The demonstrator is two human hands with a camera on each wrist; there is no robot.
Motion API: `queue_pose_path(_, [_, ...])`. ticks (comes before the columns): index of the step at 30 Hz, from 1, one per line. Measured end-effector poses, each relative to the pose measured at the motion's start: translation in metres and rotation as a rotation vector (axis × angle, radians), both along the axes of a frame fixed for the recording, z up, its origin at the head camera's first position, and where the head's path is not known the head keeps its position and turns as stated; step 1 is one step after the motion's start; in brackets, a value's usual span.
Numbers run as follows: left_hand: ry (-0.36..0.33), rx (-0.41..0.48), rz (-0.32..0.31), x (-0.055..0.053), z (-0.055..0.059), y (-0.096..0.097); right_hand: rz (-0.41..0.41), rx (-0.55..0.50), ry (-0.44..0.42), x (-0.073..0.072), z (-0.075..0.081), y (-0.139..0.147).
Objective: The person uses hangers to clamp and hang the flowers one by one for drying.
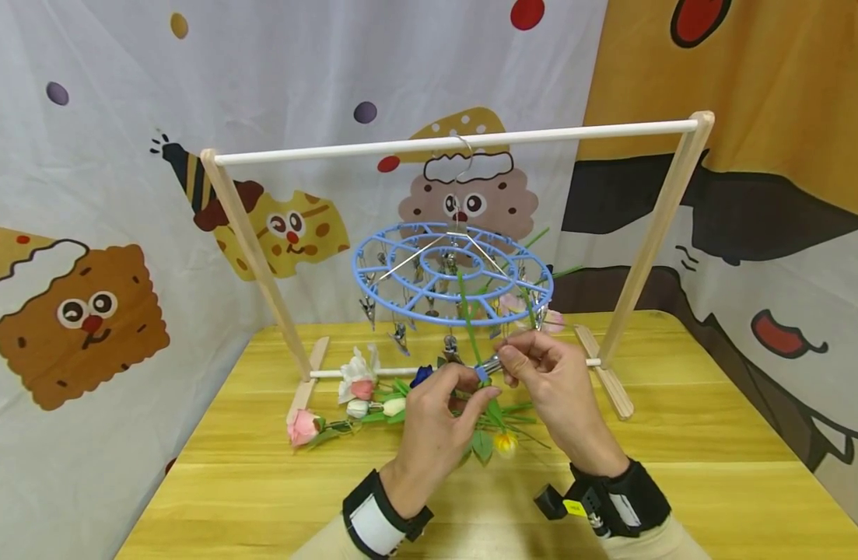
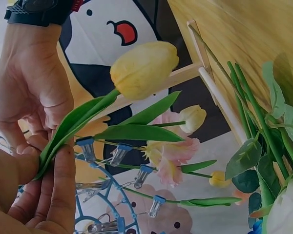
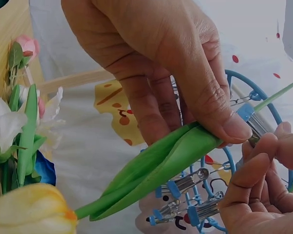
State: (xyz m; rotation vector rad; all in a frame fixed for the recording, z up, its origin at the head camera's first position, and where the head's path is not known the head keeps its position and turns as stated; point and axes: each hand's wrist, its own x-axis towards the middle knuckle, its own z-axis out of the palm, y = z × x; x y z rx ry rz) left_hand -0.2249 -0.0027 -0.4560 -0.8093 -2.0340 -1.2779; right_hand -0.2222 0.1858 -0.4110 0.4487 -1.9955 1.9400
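A yellow tulip with green leaves hangs bloom-down, its stem pointing up toward the blue round clip hanger. My left hand pinches the tulip's stem and leaf base between thumb and fingers. Close beside it, my right hand pinches a metal clip with a blue tip, which sits against the green stem. Several other clips dangle from the hanger. Behind the hands, a pink flower and a pale tulip hang at the hanger's right side.
The hanger's hook hangs from a white bar between wooden posts. On the wooden table lie a pink rose, a white flower, a blue flower and green stems. A patterned cloth covers the back.
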Motion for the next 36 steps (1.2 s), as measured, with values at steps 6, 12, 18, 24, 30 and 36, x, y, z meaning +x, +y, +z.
queue_pose_path(6, [-0.006, 0.005, -0.009, 0.000, 0.000, 0.000, 0.018, 0.026, 0.003, -0.003, 0.000, 0.001])
queue_pose_path(12, [-0.032, -0.016, -0.017, -0.001, -0.001, -0.002, 0.015, 0.063, -0.040, -0.003, 0.001, 0.003])
queue_pose_path(18, [-0.069, -0.027, -0.037, -0.002, -0.002, -0.004, 0.037, 0.088, -0.087, -0.006, 0.001, 0.012])
queue_pose_path(24, [-0.073, -0.060, -0.073, -0.002, -0.004, -0.010, 0.036, 0.117, -0.129, -0.007, 0.004, 0.019])
queue_pose_path(30, [-0.138, -0.115, -0.100, -0.002, -0.007, -0.018, 0.028, 0.131, -0.147, -0.009, 0.005, 0.024])
queue_pose_path(36, [-0.139, -0.168, -0.084, -0.004, -0.011, -0.024, 0.020, 0.139, -0.159, -0.011, 0.005, 0.028])
